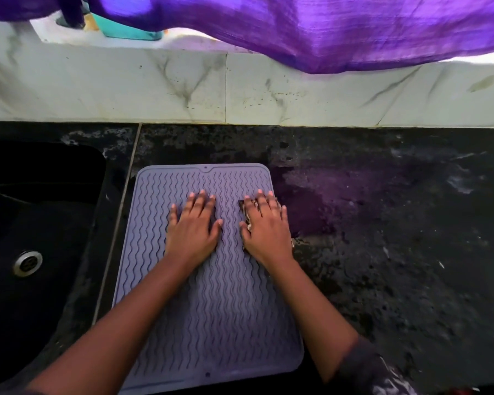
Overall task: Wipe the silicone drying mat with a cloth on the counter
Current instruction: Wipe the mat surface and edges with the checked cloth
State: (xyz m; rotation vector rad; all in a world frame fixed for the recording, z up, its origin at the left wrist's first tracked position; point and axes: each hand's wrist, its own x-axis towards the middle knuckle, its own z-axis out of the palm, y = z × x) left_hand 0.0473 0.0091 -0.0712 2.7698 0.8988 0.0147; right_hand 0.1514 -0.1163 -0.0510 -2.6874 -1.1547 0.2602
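Note:
A grey-lilac silicone drying mat (206,309) with wavy ridges lies flat on the black counter (382,252), just right of the sink. My left hand (193,226) lies flat on the upper middle of the mat, fingers straight and spread. My right hand (265,226) presses flat near the mat's upper right edge, fingers straight, on top of a small cloth (247,216). Only a crumpled pale and dark edge of the cloth shows by the thumb and forefinger; the hand hides the remainder.
A black sink (40,223) with a metal drain (28,263) sits to the left. A marble-patterned backsplash (240,89) runs behind the counter. Purple fabric (325,29) hangs across the top. The counter right of the mat looks wet and streaked.

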